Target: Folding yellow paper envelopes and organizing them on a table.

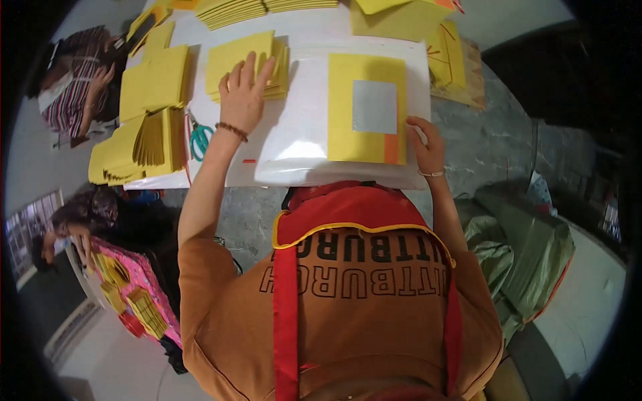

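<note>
Left hand point(244, 93) lies flat, fingers released and spread, on a yellow sheet stack point(246, 63) at mid-bench point(304, 170). Right hand point(426, 144) grips the right edge of a yellow card point(366, 110) with grey panel; its fingertips are hidden beneath. Teal scissors point(199, 138) lie left, partly covered.

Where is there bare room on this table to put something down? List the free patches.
One free patch is the glossy white sheet between the left hand on its yellow stack and the yellow sheet with the silver square. Another is the white strip near the scissors. The fanned yellow stacks crowd the left side. The right hand holds the table's right edge.
</note>
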### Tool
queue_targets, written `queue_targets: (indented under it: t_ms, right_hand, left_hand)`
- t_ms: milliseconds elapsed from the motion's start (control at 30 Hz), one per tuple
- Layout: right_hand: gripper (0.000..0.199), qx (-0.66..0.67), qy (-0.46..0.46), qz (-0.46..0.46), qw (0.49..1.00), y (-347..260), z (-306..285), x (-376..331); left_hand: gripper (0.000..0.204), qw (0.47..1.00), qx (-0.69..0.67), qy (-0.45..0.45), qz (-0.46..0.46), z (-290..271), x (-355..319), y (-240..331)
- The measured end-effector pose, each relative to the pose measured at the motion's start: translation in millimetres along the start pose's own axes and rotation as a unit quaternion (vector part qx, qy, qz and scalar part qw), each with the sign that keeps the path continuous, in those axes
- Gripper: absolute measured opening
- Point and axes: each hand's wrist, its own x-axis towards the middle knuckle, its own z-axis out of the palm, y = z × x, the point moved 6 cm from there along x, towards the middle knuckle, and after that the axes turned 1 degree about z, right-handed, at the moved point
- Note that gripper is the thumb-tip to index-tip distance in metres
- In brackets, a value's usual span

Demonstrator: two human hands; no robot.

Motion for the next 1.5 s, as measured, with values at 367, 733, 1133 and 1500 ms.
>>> queue_targets:
  t_ms: [367, 733, 1133, 1500]
  right_hand:
    - [0.027, 0.14, -0.089, 0.13, 0.978, 26.1, 13.8, -7.0]
    - [0.033, 0.254, -0.109, 0.223, 0.935, 46.5, 25.5, -13.3]
    - [0.035, 0.312, -0.109, 0.227, 0.916, 47.7, 29.6, -12.5]
    - [0.027, 0.108, -0.132, 0.005, 0.985, 25.0, 24.8, -12.1]
  left_hand:
    - [0.042, 0.933, -0.276, -0.018, 0.229, 0.2, -22.7, 176.3]
    - [0.017, 0.882, -0.429, -0.118, 0.155, 7.3, -2.9, 165.5]
    - [0.015, 0.857, -0.486, -0.142, 0.098, 20.7, 3.3, 160.2]
    - [0.03, 0.718, -0.622, -0.308, -0.05, 44.1, -3.9, 142.0]
